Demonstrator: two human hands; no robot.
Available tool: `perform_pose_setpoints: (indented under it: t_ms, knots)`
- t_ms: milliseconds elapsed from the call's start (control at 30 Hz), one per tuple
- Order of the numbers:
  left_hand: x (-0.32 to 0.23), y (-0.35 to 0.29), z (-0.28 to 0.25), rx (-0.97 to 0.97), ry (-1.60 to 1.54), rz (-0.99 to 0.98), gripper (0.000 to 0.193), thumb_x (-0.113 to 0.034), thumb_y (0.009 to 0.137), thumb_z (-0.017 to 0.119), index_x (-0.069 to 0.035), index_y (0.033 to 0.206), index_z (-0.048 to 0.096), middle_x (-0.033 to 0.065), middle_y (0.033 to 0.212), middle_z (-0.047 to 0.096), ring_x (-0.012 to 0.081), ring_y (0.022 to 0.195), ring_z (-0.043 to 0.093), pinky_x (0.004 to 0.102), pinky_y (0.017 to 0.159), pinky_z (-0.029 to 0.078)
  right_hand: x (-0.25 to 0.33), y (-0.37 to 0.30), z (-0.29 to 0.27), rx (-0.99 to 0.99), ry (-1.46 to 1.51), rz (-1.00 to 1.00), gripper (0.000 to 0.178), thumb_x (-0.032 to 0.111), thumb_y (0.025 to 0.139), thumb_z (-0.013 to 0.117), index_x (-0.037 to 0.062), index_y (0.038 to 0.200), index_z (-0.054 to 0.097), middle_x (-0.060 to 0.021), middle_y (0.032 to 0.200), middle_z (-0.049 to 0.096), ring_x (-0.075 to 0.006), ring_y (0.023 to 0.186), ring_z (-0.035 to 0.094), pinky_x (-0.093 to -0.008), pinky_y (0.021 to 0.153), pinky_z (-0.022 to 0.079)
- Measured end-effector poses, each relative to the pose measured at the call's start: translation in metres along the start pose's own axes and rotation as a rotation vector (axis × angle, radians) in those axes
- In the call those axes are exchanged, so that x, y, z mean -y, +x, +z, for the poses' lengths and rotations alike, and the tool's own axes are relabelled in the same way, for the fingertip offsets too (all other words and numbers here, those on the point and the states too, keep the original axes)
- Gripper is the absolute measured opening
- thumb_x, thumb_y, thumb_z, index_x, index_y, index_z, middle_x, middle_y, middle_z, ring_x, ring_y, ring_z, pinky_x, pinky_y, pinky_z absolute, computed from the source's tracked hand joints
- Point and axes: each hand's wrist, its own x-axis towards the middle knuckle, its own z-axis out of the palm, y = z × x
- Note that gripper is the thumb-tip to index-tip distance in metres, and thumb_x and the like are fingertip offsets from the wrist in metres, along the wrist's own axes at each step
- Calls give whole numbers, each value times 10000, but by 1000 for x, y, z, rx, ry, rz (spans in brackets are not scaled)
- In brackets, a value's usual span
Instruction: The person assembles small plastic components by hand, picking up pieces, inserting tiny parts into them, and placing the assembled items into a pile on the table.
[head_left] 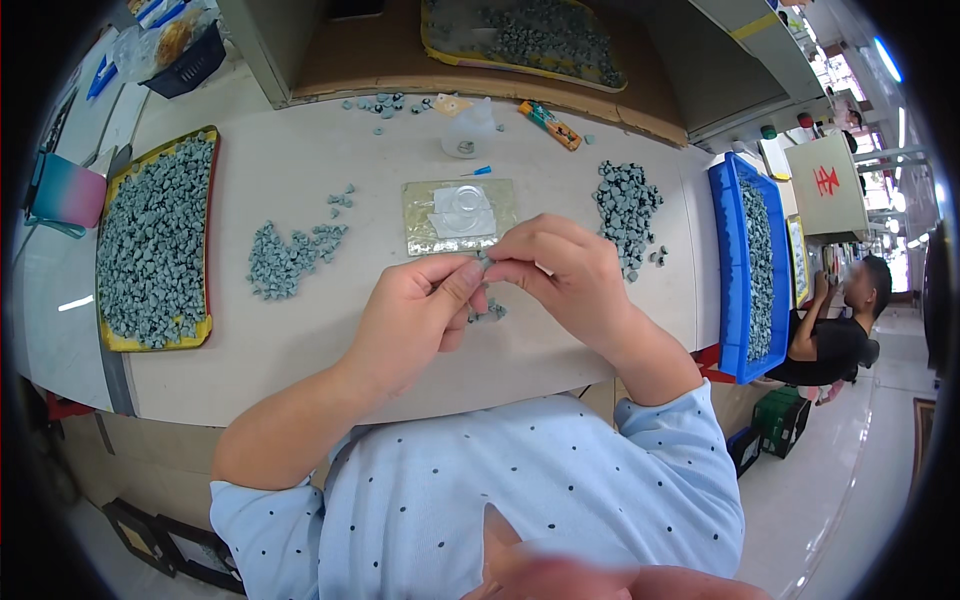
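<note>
My left hand (422, 305) and my right hand (562, 272) meet over the near middle of the table, both with pinched fingers. Between their fingertips is a small grey-green piece (484, 262), mostly covered, its exact kind too small to tell. Just below my fingers lie a few similar pieces (493, 311). Beyond my hands rests a greenish clear-wrapped pad (425, 218) bearing a white sheet and a round clear disc (466, 199). One loose heap of pieces (285, 262) sits left of my hands, and another, darker heap (627, 210) lies to the right.
A yellow tray (203, 333) piled with pieces stands at the left, a blue bin (733, 260) of them at the right. Past the pad are a blue-tipped needle (481, 171), a small clear dish (460, 148) and an orange-green packet (550, 124). Another person (835, 330) sits far right.
</note>
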Motion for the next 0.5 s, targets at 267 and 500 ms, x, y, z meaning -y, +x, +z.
perform_pose_setpoints:
  t_ms: [267,500]
  knots:
    - [-2,-1,-2,-71,159,90,219,-173,937,456,14,919,570,3,665,494,38,477,347,201,417,287,-3,-1,7,-61,-142,-144,247,-3,674,706,26,917,671,-83,813,616,-183,683,608,-271,571,501]
    - [2,1,-7,-26,-124,82,221,-181,927,484,26,935,560,1,659,492,39,475,347,196,422,285,2,2,4,-48,-13,-65,250,-42,677,676,51,909,683,-69,810,617,-158,690,610,-243,566,498]
